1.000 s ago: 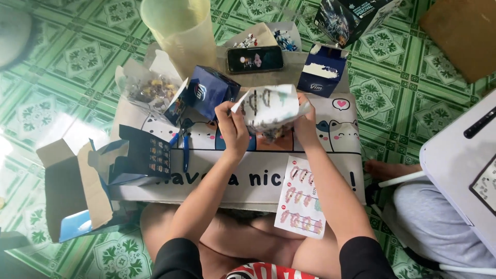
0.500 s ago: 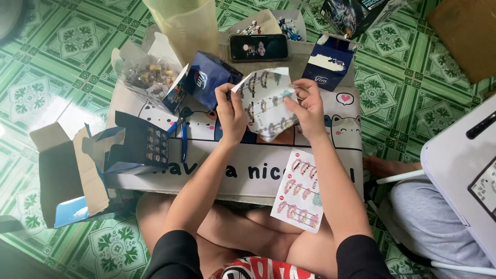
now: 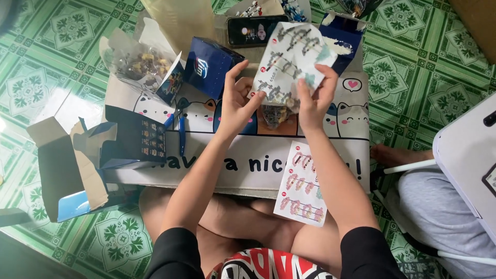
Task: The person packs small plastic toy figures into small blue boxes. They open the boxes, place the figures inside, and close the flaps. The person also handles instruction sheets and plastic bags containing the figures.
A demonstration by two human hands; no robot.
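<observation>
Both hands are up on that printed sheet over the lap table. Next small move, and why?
Probably lower the printed sheet flat onto the lap table. Both the left hand and right hand pinch its lower edge, so neither is free, and it hangs over a small clear bag of pieces, hiding part of it.

Black short sleeves, seemingly red-patterned shirt front.

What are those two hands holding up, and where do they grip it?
A printed paper sheet: left hand at its lower left edge, right hand at its lower right edge.
</observation>
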